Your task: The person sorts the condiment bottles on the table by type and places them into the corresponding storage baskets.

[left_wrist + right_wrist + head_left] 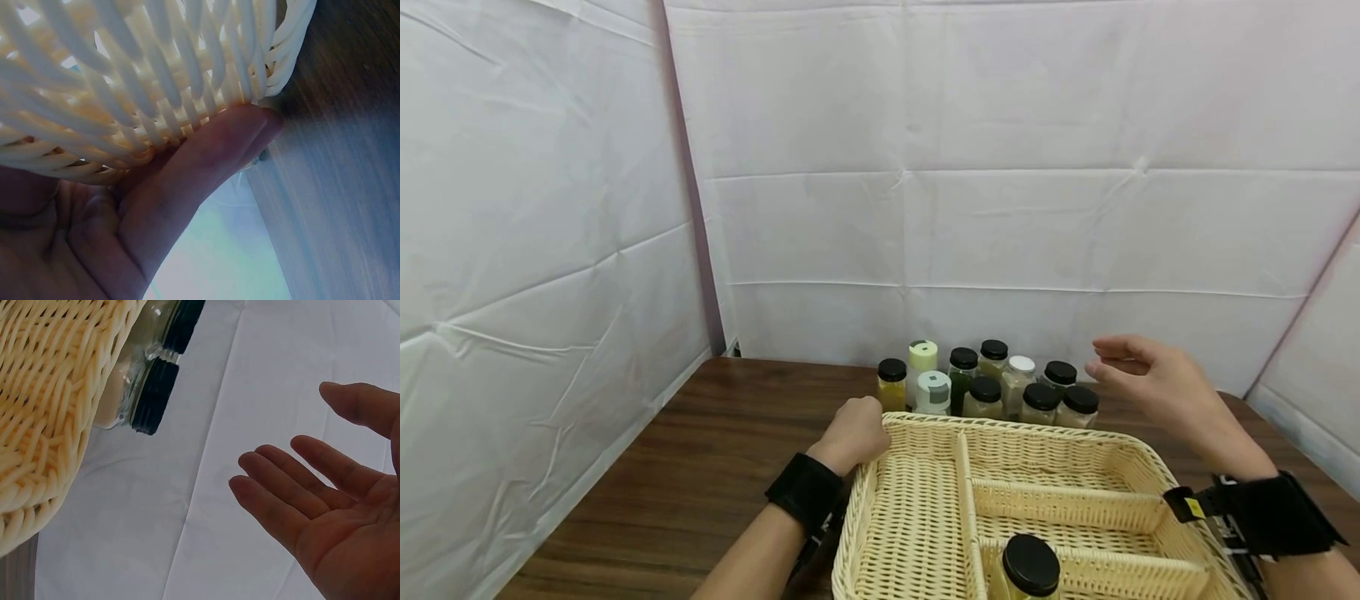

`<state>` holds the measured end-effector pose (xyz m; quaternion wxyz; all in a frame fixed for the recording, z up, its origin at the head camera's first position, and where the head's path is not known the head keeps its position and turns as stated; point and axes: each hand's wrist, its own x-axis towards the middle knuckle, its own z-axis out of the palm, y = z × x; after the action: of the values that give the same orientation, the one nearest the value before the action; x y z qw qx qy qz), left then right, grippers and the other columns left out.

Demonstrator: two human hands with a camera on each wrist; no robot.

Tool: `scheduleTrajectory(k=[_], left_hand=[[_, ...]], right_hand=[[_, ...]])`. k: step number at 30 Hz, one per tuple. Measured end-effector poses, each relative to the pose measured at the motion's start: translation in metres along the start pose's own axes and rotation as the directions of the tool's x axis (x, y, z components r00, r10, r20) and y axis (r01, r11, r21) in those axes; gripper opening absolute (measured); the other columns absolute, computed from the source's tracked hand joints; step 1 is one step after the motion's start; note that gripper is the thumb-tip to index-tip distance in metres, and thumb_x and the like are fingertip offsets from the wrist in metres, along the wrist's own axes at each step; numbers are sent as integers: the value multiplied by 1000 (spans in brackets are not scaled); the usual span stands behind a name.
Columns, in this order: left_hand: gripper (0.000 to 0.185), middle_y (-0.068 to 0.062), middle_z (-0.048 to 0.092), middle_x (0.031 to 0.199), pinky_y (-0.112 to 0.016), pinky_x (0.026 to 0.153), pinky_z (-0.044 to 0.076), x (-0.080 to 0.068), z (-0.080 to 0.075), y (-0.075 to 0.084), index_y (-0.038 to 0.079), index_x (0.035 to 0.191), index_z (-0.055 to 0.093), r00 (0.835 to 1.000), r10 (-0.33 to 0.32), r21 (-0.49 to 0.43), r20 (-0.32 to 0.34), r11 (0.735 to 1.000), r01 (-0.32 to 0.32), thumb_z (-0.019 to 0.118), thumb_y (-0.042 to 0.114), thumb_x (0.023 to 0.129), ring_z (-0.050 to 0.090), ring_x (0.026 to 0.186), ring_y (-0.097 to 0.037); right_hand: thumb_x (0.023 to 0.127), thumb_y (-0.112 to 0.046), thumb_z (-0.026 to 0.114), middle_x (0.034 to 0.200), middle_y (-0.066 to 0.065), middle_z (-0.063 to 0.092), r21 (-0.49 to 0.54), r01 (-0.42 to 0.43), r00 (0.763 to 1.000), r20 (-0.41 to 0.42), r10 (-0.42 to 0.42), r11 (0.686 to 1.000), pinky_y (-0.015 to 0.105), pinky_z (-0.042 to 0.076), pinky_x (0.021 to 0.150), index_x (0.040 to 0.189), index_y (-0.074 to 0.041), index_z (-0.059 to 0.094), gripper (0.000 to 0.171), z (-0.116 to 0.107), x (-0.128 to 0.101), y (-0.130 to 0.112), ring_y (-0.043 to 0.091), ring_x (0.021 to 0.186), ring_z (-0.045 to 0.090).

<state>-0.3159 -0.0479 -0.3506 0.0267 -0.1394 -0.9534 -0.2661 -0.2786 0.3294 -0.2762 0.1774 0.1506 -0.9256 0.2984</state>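
A cream woven basket (917, 508) with divided compartments stands at the front of the table. My left hand (853, 433) grips its far left corner; in the left wrist view the thumb (212, 147) lies against the woven wall. One jar with a black lid (1032, 565) and yellowish contents is inside the basket, near the divider. My right hand (1157, 387) is raised beyond the far right corner of the basket, holding nothing. Its fingers (281, 487) are extended and spread from the thumb in the right wrist view. Nearest to it is a black-lidded jar (1080, 406).
Behind the basket, several spice jars stand close together, among them a yellow one (892, 383), a white-lidded one (1018, 385) and a bottle with a pale green cap (922, 358). The dark wood table (722, 450) meets white cloth walls (1015, 225) at the back and sides.
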Motion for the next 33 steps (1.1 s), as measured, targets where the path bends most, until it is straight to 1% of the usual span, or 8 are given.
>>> scheduleTrajectory(k=[4, 12, 16, 24, 28, 30, 32, 33], left_hand=[[47, 3, 19, 65, -28, 54, 27, 0, -1, -1, 14, 60, 34, 1000, 7, -3, 4, 1000, -7, 61, -12, 90, 24, 55, -15], [45, 2, 23, 64, -28, 54, 30, 2, 0, -1, 14, 60, 37, 1000, -6, 10, -2, 1000, 6, 62, -11, 89, 30, 55, -16], [44, 2, 24, 64, -27, 53, 32, 2, 1, -2, 13, 60, 39, 1000, -1, 19, -3, 1000, 1, 62, -10, 89, 32, 54, -16], [44, 2, 24, 64, -28, 54, 31, 3, 1, -1, 13, 60, 38, 1000, -5, 21, 2, 1000, 5, 63, -10, 89, 31, 55, -16], [44, 2, 24, 64, -29, 54, 32, 3, 1, -1, 13, 60, 39, 1000, -11, 12, 10, 1000, 11, 63, -9, 90, 32, 55, -17], [44, 2, 24, 64, -29, 54, 32, 3, 0, 0, 13, 61, 40, 1000, -16, 12, 14, 1000, 16, 63, -9, 91, 32, 55, -17], [44, 1, 25, 65, -29, 54, 33, 1, 0, 1, 13, 61, 40, 1000, -20, 14, 15, 1000, 20, 63, -9, 91, 33, 55, -17], [44, 1, 25, 65, -29, 54, 33, 1, -1, 1, 13, 61, 40, 1000, -23, 16, 17, 1000, 23, 63, -8, 91, 33, 55, -17]], right_hand=[[109, -48, 58, 147, 27, 55, 12, -31, 999, -7, 31, 999, 59, 47, 97, 154, -2, 49, 65, 1, 0, 4, 49, 131, 54], [110, -43, 60, 139, 28, 61, -18, 1, 999, -49, -2, 1000, 59, 46, 96, 149, 0, 54, 58, 4, 5, 12, 48, 125, 57], [109, -42, 62, 139, 29, 60, -18, 1, 1000, -26, -1, 1000, 59, 46, 97, 147, 1, 56, 58, 8, 10, 19, 49, 126, 57], [108, -48, 61, 140, 29, 59, 25, -47, 998, 48, 45, 999, 59, 48, 96, 147, 1, 54, 63, 11, 10, 23, 50, 127, 55], [107, -53, 59, 142, 28, 57, 42, -75, 994, 79, 71, 996, 58, 46, 99, 150, -1, 52, 67, 12, 8, 26, 49, 130, 52], [106, -55, 59, 144, 28, 55, 50, -87, 993, 84, 83, 995, 59, 45, 100, 150, -2, 52, 69, 15, 10, 33, 50, 132, 50], [106, -56, 59, 145, 29, 53, 64, -90, 992, 93, 84, 994, 62, 44, 100, 150, -3, 52, 69, 19, 14, 48, 51, 132, 48], [106, -56, 60, 144, 26, 54, 51, -87, 993, 79, 83, 995, 63, 45, 96, 150, -6, 53, 67, 22, 18, 58, 47, 130, 50]])
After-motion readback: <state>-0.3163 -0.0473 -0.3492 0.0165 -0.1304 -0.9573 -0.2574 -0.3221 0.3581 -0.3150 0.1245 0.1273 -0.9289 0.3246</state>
